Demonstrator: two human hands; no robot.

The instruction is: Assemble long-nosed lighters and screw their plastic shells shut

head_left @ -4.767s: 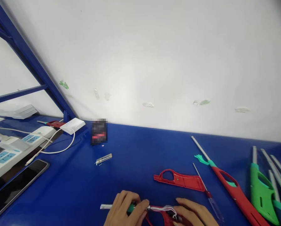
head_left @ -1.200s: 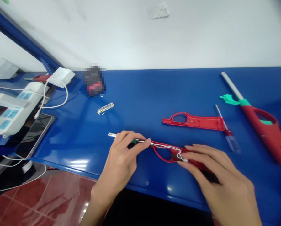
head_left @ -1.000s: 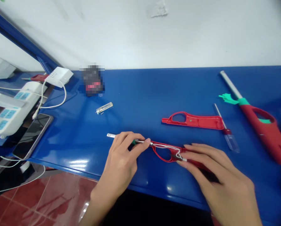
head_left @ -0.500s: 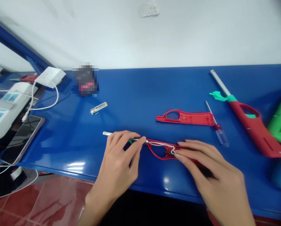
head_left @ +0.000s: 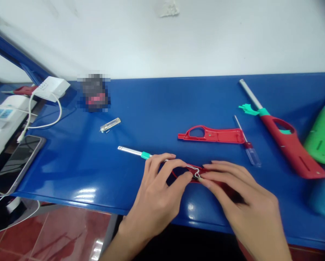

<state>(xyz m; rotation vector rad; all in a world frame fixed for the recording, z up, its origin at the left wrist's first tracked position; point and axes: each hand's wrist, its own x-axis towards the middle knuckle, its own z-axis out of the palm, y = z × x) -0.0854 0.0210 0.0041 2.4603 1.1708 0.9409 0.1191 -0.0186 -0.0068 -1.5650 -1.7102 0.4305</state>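
A: What is the left hand (head_left: pixel 159 190) doing?

B: It is arching, half curled, over the nine o'clock side of the red shell (head_left: pixel 203 170). Its thumb and forefinger are standing slightly apart near the white wires (head_left: pixel 197 172), and there is no telling whether they are pinching anything.

A: And the right hand (head_left: pixel 251 197)?

B: It is gripping the shell's three o'clock end, fingers bending over it, thumb and forefinger nearly meeting just beside the wires.

A: Where is the shell sitting?

B: Low over the worktop (head_left: pixel 146 112), toward five o'clock from the view's centre. The hands are covering much of it.

A: Is the tube (head_left: pixel 131 150) showing?

B: Yes, it is jutting out beyond the left fingers, its tip pointing between nine and ten o'clock. A teal collar (head_left: pixel 145 155) is circling it, and the fingers are hiding its other end.

A: What is lying around them?

B: The red cover (head_left: pixel 225 136) is lying at one o'clock from the shell, hollow side showing. A screwdriver (head_left: pixel 252 156) is lying against its three o'clock end, and a red lighter (head_left: pixel 297 154) is lying beyond that. A clear vial (head_left: pixel 110 124) is resting at ten o'clock from the hands, a phone (head_left: pixel 15 163) at nine.
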